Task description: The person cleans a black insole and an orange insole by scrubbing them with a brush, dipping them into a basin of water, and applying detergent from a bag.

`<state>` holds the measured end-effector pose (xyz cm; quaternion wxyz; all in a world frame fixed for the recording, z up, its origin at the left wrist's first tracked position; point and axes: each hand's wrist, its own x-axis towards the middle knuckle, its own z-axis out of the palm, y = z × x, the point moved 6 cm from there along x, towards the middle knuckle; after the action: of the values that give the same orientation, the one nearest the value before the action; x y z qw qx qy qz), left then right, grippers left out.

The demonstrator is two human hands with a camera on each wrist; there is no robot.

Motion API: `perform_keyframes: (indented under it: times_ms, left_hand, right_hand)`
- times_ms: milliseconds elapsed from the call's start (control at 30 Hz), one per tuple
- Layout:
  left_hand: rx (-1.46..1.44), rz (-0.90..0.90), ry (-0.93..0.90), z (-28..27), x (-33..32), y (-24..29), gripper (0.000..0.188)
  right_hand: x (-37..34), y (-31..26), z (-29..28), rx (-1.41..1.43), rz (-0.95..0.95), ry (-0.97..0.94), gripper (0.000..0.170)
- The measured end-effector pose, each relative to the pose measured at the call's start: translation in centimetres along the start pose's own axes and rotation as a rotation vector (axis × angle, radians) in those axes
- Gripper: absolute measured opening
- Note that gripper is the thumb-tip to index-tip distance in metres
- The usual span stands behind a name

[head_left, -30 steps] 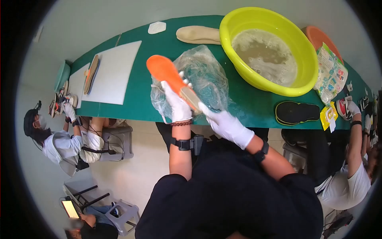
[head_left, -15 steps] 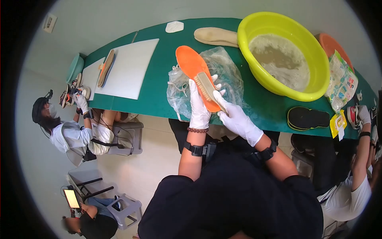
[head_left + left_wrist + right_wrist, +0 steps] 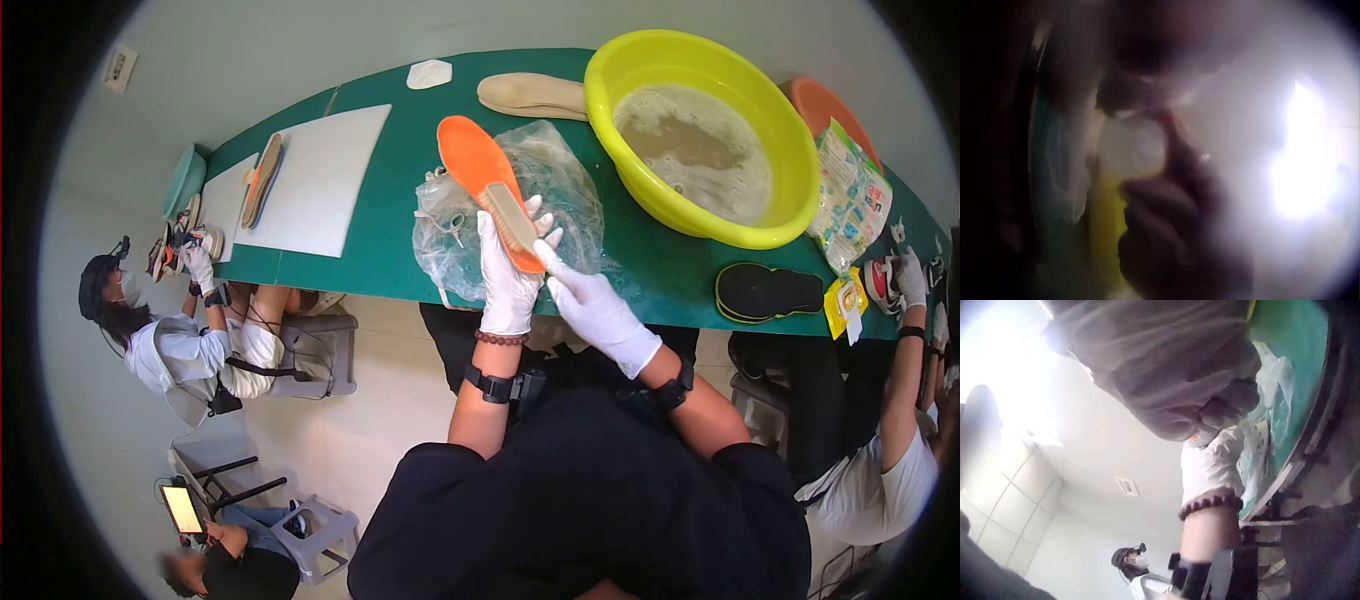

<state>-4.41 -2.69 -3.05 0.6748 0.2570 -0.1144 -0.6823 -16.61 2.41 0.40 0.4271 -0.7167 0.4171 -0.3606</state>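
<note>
An orange insole (image 3: 468, 150) slants over a crumpled clear plastic bag (image 3: 567, 180) in the head view. My gloved left hand (image 3: 510, 282) grips its lower end from beneath, fingertips showing at the right edge. A pale brush (image 3: 513, 217) lies against the insole's face, bristles along its left side. My gloved right hand (image 3: 603, 314) pinches the brush's near end. The left wrist view is dark and blurred, showing a dim hand (image 3: 1166, 231). In the right wrist view the gloved right hand (image 3: 1166, 369) looms large, and the left hand (image 3: 1210, 465) is beyond it.
A yellow basin (image 3: 645, 200) of foamy water stands at the back right. Beige insoles (image 3: 530, 95), a white board (image 3: 315, 185), a black sole (image 3: 768, 293) and a detergent bag (image 3: 852, 200) lie on the green table (image 3: 395, 240). People sit at both sides.
Since a second ago the insole has turned more face-on and the brush shows flat against it. The head view has shifted. Over the last half second the brush slid slightly up the insole.
</note>
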Motion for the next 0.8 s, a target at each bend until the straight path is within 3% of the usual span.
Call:
perform_keyframes:
  times_ms: [100, 133, 167, 233, 300, 333, 433, 500, 567, 600, 700, 767, 800]
  left_hand:
    - [-0.208, -0.065, -0.008, -4.4, 2.7, 1.1, 0.062]
    - [-0.067, 0.052, 0.159, -2.9, 2.1, 2.5, 0.059]
    - [-0.115, 0.022, 0.049, -3.9, 2.9, 2.4, 0.052]
    - [0.064, 0.04, 0.097, -1.0, 1.7, 1.3, 0.036]
    - [0.083, 0.023, 0.018, -0.4, 2.0, 0.4, 0.022]
    - [0.075, 0.036, 0.041, -0.3, 2.1, 0.8, 0.015]
    - [0.083, 0.035, -0.002, -0.5, 2.5, 1.6, 0.015]
    - [0.055, 0.058, 0.01, -1.4, 3.4, 2.4, 0.014]
    - [0.035, 0.059, -0.01, -1.5, 3.3, 2.9, 0.014]
    - [0.029, 0.049, -0.04, -0.9, 3.0, 2.9, 0.014]
    - [0.007, -0.023, -0.069, 0.3, 2.0, 1.4, 0.015]
    - [-0.046, -0.128, -0.138, 0.2, 0.3, -1.4, 0.011]
    - [0.04, -0.097, -0.092, 0.2, -0.3, -2.1, 0.011]
  right_hand:
    - [-1.9, -1.4, 0.9, -0.09, 0.055, -0.091, 0.052]
    - [-2.4, -1.2, 1.0, -0.022, 0.04, -0.108, 0.053]
    - [-2.4, -0.9, 0.9, -0.02, 0.006, -0.094, 0.052]
    - [-1.4, -1.6, -0.7, -0.002, 0.179, -0.152, 0.052]
    - [-0.6, -2.0, -1.4, 0.038, 0.114, -0.085, 0.052]
    - [-0.5, -2.3, -1.6, -0.034, 0.265, -0.195, 0.052]
    - [-1.1, -2.1, -0.6, 0.02, -0.065, 0.023, 0.055]
    - [-0.7, 0.6, 0.0, 0.25, -0.031, 0.121, 0.043]
    - [-2.5, 1.1, 0.4, 0.882, 0.608, -0.196, 0.037]
    - [-2.6, 0.5, 0.9, 0.97, 0.521, -0.307, 0.032]
    - [-3.4, 1.2, 2.6, 1.164, 0.731, -0.474, 0.037]
    - [-2.4, 1.0, 2.4, 1.145, 0.754, -0.375, 0.04]
    - [-1.6, 1.0, 1.9, 1.132, 0.741, -0.34, 0.04]
